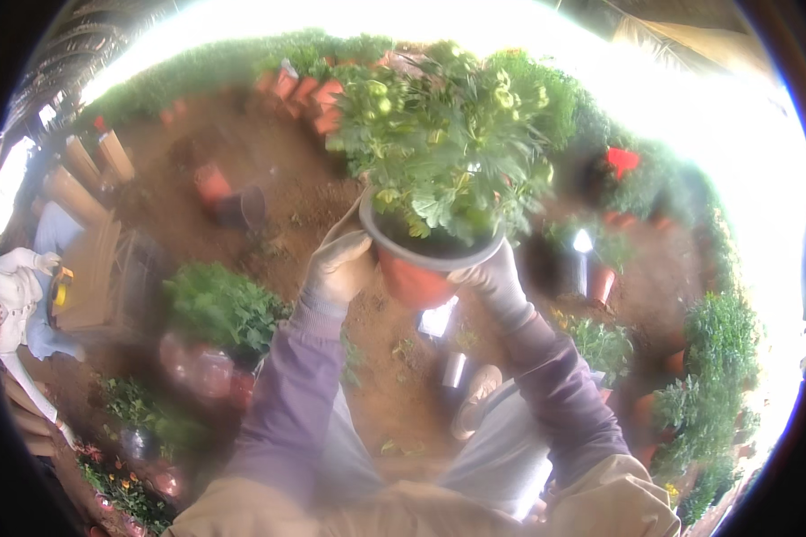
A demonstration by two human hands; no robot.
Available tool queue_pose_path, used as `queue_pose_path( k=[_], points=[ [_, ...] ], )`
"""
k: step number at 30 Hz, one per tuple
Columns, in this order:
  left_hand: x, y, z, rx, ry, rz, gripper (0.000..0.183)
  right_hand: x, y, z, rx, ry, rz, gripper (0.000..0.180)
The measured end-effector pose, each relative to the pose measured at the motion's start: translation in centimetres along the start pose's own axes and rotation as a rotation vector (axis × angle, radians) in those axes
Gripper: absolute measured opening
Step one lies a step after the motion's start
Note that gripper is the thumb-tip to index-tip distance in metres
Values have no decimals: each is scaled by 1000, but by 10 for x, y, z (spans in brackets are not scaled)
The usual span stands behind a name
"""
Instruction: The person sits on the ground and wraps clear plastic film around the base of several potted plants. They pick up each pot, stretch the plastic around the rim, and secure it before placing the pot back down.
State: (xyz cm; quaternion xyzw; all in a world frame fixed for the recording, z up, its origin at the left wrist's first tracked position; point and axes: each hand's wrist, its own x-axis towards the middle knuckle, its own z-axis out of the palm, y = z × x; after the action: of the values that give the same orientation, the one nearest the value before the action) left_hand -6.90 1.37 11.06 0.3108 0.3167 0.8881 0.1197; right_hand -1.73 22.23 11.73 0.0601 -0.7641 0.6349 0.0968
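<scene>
Between my two gloved hands a terracotta-coloured plastic pot (416, 278) with a grey rim is held up off the ground. A bushy leafy plant (443, 154) with pale green buds grows in it, and dark soil shows inside the rim. My left hand (339, 262) grips the pot's left side, the thumb near the rim. On the lower right side, my right hand (490, 278) holds the pot under its rim. Part of each hand's fingers is hidden behind the pot. Below it on the bare soil lies a white packet or sheet (438, 319), blurred.
Leafy plants in clear wrapping (201, 362) stand at my left. Tipped pots (242, 207) lie on the soil farther off. A silvery roll or cylinder (454, 369) sits by my shoe (477, 403). At far left, a person (20, 295) holds a yellow tape dispenser (60, 288) beside cardboard boxes (91, 275).
</scene>
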Motion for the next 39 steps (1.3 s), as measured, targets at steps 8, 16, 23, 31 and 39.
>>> queue_pose_path(
  k=[8,16,23,31,39],
  points=[
    [7,-31,-10,58,69,64,81,4,17,14,-79,293,-126,64],
    [11,-53,-28,109,465,12,38,15,28,39,-481,337,-77,54],
    [17,-53,-22,258,687,-60,22,22,32,30,291,166,198,52],
    [22,-58,-29,264,661,-162,26,7,17,38,251,378,-131,20],
    [25,-53,-38,454,-42,-146,74,18,25,33,-571,490,-290,17]
  ],
)
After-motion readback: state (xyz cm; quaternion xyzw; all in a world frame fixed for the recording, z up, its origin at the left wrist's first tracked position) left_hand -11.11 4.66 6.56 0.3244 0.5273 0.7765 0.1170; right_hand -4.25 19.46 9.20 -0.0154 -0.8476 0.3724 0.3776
